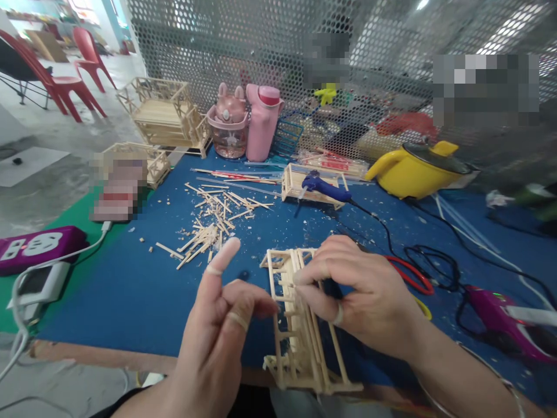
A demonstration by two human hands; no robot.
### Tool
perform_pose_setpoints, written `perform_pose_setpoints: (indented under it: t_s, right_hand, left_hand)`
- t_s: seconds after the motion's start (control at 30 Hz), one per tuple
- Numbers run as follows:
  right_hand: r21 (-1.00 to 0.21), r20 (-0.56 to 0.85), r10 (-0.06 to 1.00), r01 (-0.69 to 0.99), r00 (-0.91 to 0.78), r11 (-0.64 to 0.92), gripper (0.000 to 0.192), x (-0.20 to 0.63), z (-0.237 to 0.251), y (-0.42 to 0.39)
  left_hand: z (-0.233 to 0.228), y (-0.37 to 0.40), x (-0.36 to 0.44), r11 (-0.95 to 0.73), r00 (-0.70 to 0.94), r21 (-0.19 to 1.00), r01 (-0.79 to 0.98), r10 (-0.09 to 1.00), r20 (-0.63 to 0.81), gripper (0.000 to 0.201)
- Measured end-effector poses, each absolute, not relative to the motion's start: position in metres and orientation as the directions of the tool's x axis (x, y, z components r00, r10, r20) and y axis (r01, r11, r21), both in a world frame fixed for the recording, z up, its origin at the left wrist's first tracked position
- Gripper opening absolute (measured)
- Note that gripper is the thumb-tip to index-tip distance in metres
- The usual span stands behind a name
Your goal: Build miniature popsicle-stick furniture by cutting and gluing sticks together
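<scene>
A right hand [369,296] pinches a small wooden stick frame [300,325] at the near edge of the blue worktop [130,290]. The left hand [221,325], grip loose and empty, touches the frame's side; loose sticks [213,223] and a blue glue gun [324,188] lie beyond.

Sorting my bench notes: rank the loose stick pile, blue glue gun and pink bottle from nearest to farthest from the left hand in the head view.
From the left hand:
1. Loose stick pile, just beyond it on the blue mat.
2. Blue glue gun, farther back, to the right.
3. Pink bottle, at the mesh wall.
</scene>
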State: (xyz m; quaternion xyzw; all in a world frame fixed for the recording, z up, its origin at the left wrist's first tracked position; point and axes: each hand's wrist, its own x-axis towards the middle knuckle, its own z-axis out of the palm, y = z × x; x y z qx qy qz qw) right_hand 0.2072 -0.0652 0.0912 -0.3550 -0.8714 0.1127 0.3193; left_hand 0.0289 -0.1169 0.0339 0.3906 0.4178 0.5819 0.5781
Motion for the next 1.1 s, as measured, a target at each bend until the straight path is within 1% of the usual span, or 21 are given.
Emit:
perform_pose_setpoints:
  t_s: [0.07, 0.13, 0.2, 0.27, 0.3, 0.37, 0.4, 0.47, 0.53, 0.63, 0.7, 0.77, 0.93, 1.03, 1.1]
  right_hand:
    - [-0.437, 0.483, 0.687, 0.530, -0.543, 0.727, 0.016, 0.209, 0.089, -0.063]
    - [-0.489, 0.486, 0.700, 0.501, -0.523, 0.714, 0.014, 0.211, 0.087, -0.063]
    - [-0.582, 0.449, 0.755, 0.485, -0.478, 0.653, 0.012, 0.213, 0.086, -0.063]
    - [-0.670, 0.381, 0.820, 0.484, -0.427, 0.563, 0.011, 0.216, 0.085, -0.064]
    - [-0.697, 0.356, 0.843, 0.486, -0.402, 0.527, 0.011, 0.217, 0.085, -0.064]
    - [-0.710, 0.348, 0.865, 0.500, -0.362, 0.495, 0.010, 0.219, 0.086, -0.064]
    - [-0.699, 0.362, 0.866, 0.515, -0.344, 0.497, 0.009, 0.220, 0.086, -0.064]
    - [-0.646, 0.398, 0.857, 0.563, -0.328, 0.516, 0.008, 0.222, 0.089, -0.065]
    - [-0.559, 0.419, 0.828, 0.613, -0.373, 0.559, 0.007, 0.224, 0.091, -0.067]
    - [-0.432, 0.365, 0.785, 0.656, -0.500, 0.619, 0.003, 0.223, 0.095, -0.070]
    - [-0.382, 0.318, 0.775, 0.674, -0.546, 0.632, 0.003, 0.221, 0.096, -0.071]
    - [-0.349, 0.278, 0.776, 0.693, -0.567, 0.631, 0.006, 0.217, 0.098, -0.071]
    - [-0.281, 0.145, 0.770, 0.720, -0.622, 0.635, 0.016, 0.208, 0.105, -0.069]
    - [-0.222, 0.091, 0.723, 0.694, -0.685, 0.685, 0.020, 0.207, 0.110, -0.065]
    - [-0.205, 0.076, 0.677, 0.653, -0.732, 0.729, 0.023, 0.209, 0.112, -0.059]
  left_hand:
    - [0.033, -0.114, 0.026, 0.148, 0.037, 0.889, -0.433, 0.988, -0.147, 0.048]
    - [0.032, -0.111, 0.024, 0.179, 0.049, 0.869, -0.461, 0.983, -0.176, 0.042]
    - [0.032, -0.109, 0.023, 0.161, 0.030, 0.879, -0.448, 0.986, -0.166, 0.038]
    - [0.036, -0.108, 0.023, 0.127, 0.009, 0.906, -0.403, 0.991, -0.135, 0.036]
    - [0.038, -0.107, 0.024, 0.104, -0.012, 0.921, -0.377, 0.993, -0.117, 0.036]
    - [0.040, -0.104, 0.025, 0.059, -0.071, 0.932, -0.358, 0.993, -0.090, 0.035]
    - [0.040, -0.103, 0.025, 0.055, -0.095, 0.926, -0.374, 0.991, -0.097, 0.036]
    - [0.038, -0.101, 0.025, 0.108, -0.094, 0.886, -0.451, 0.981, -0.167, 0.040]
    - [0.035, -0.100, 0.025, 0.242, 0.000, 0.820, -0.519, 0.959, -0.283, 0.046]
    - [0.036, -0.101, 0.029, 0.435, 0.190, 0.712, -0.552, 0.896, -0.400, 0.061]
    - [0.039, -0.102, 0.033, 0.500, 0.287, 0.657, -0.563, 0.865, -0.412, 0.070]
    - [0.042, -0.103, 0.036, 0.520, 0.334, 0.626, -0.581, 0.854, -0.399, 0.076]
    - [0.042, -0.103, 0.038, 0.508, 0.348, 0.606, -0.611, 0.861, -0.371, 0.082]
    - [0.041, -0.102, 0.036, 0.512, 0.366, 0.615, -0.599, 0.859, -0.358, 0.084]
    - [0.042, -0.101, 0.035, 0.516, 0.367, 0.614, -0.598, 0.857, -0.363, 0.083]
